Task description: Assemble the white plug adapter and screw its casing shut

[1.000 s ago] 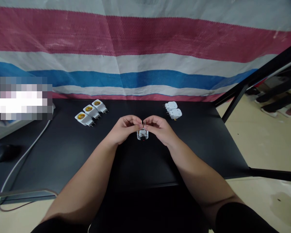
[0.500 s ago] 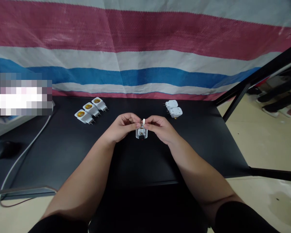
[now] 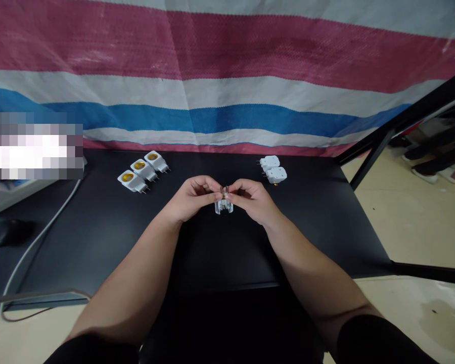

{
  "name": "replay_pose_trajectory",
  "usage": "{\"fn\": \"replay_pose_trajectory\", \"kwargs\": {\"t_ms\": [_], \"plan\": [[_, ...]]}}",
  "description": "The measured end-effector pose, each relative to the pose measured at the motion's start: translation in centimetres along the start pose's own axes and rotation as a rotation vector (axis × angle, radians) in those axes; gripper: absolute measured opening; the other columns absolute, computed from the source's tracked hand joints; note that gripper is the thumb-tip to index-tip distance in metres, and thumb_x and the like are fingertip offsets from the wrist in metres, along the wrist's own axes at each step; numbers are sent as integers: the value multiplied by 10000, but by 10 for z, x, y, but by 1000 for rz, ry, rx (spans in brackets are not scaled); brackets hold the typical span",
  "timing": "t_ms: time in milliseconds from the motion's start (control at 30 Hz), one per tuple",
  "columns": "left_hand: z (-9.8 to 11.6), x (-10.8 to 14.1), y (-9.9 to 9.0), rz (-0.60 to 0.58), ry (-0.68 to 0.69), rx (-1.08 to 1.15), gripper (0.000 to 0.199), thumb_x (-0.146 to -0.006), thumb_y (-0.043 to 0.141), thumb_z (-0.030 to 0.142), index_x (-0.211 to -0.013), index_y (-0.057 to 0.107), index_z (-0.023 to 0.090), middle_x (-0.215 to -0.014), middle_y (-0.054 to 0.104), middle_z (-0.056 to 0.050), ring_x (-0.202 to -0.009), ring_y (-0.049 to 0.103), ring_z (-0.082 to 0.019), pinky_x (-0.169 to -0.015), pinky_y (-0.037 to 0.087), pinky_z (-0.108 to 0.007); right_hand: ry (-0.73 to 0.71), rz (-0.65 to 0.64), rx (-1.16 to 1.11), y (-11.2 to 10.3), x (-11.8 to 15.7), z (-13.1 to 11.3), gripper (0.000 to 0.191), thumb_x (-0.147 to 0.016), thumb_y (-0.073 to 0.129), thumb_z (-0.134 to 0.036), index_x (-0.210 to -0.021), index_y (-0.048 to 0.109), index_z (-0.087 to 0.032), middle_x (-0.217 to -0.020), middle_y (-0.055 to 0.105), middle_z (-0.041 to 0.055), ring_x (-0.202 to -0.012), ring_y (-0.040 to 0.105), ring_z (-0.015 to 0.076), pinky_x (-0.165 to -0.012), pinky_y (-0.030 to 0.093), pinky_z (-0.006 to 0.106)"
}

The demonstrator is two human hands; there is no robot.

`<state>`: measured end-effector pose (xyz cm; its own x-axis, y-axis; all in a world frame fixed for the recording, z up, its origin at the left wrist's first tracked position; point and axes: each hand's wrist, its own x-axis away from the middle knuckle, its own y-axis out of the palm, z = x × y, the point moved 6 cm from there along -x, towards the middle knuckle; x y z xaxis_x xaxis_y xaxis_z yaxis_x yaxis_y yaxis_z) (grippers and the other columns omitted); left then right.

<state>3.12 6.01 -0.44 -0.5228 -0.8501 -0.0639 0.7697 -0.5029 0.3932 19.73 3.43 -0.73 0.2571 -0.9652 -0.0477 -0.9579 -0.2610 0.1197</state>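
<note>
Between both hands, above the middle of the black table, is a small white plug housing [image 3: 224,207] with clear-looking sides and metal bits inside. My left hand [image 3: 197,196] pinches its upper left edge between thumb and fingers. On the other side my right hand [image 3: 251,198] grips the upper right edge the same way, thumb tips almost meeting. The fingers cover the top of the housing. To the left lie three white plug-in lamp sockets [image 3: 132,182] with gold round openings and metal pins. Two white plug pieces [image 3: 276,175] lie beyond my right hand, pins pointing left.
The black table [image 3: 311,227] ends at the right by a black metal frame [image 3: 367,156]. A striped sheet [image 3: 227,91] hangs behind. A dark mouse [image 3: 5,231] and a grey cable [image 3: 47,230] are at the left. A person's legs [image 3: 440,151] show at far right.
The housing has tilted in my fingers: the white tab at its top and the dark part at its lower end no longer show. Both hands keep their grip in nearly the same place.
</note>
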Motion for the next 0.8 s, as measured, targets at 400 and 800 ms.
{"fn": "replay_pose_trajectory", "kwargs": {"t_ms": [400,800], "plan": [[-5,1,-2,6,1,-68,295,-787,1004,245,-974,793,158,-836,770,-27,-740,756,-143,-746,637,-250,8,31,89,0,2,0,320,-829,916,-396,-987,685,-242,-838,701,-9,-737,629,152,-658,497,300],[12,3,3,-60,119,-426,274,-968,814,300,-1199,799,154,-899,736,-48,-777,679,-146,-727,554,-265,-95,86,210,1,0,1,356,-879,874,-562,-939,757,-232,-837,741,20,-731,651,172,-684,532,335]]}}
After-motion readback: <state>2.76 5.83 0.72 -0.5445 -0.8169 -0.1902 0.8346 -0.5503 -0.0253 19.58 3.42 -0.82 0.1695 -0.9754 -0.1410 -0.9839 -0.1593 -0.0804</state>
